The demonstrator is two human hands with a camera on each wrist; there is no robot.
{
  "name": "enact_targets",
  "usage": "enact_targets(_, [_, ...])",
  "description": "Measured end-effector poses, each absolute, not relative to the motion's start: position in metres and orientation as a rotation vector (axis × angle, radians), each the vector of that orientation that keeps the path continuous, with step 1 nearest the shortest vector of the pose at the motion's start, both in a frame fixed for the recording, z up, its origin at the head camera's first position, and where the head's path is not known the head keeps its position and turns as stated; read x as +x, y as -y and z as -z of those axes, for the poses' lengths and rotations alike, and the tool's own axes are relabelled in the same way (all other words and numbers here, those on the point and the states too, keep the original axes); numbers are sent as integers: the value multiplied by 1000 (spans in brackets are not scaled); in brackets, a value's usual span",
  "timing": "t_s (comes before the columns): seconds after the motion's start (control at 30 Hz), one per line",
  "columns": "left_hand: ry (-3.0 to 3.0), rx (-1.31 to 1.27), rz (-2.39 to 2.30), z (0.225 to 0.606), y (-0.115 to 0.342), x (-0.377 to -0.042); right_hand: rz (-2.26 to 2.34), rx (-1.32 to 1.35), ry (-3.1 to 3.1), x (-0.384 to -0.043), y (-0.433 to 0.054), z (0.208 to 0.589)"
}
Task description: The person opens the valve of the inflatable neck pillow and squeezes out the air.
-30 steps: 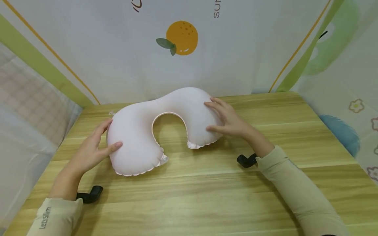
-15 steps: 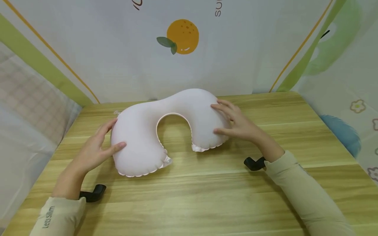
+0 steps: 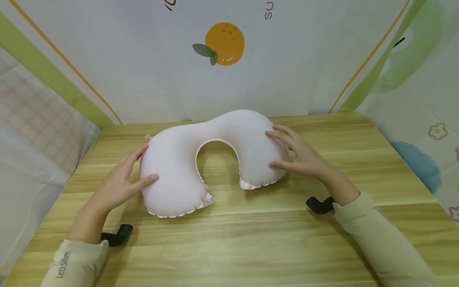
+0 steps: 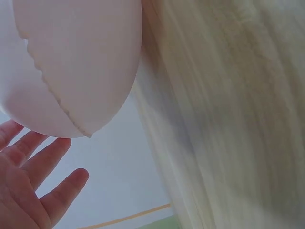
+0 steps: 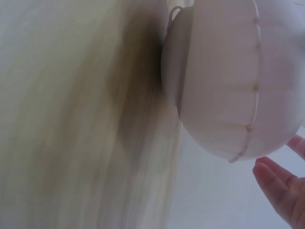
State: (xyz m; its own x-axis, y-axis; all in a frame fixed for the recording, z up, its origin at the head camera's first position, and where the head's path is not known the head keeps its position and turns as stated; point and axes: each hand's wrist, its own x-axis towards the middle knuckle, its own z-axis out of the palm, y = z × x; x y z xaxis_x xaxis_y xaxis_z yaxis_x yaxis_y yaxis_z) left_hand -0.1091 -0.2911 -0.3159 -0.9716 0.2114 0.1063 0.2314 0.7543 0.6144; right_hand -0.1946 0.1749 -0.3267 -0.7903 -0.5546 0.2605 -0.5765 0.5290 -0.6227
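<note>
White fabric backdrop (image 3: 143, 79) with 1 orange fruit print (image 3: 224, 44), wood-grain table (image 3: 236, 247) in front. 1 pale inflated U-shaped pillow (image 3: 172, 163) sits toward the far part of the table, gap of the U facing the person, left end nearer the person than the right. It looks supported by the table, so the hands seem to steady it more than carry it.

Left hand (image 3: 120, 181): on the outer side of the left end, thumb laid on the face, fingers apart; the left wrist view shows fingertips touching the rounded side and 1 digit off it. Right hand (image 3: 299, 155): mirrored at the right end, thumb and fingers apart, tips on the bulge, not clamped. How hard either presses, cannot tell.

2 hands on opposite flanks probably balance each other, which suits something plump and light that could roll or slip. Spread fingers likely share the contact, so the skin isn't dented.

Gathered seam (image 3: 179, 214) edges the left end. Small clear bit (image 3: 149, 137) at the far left corner, too small to identify. Black pieces (image 3: 118, 235) at both wrists, sleeves (image 3: 77, 259) light beige.
</note>
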Motion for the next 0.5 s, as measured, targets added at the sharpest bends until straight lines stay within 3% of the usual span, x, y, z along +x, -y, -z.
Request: enact_targets(0.5, [2919,-410,1008,318,280,-109,-1091,1017,2662,-182,-196,333])
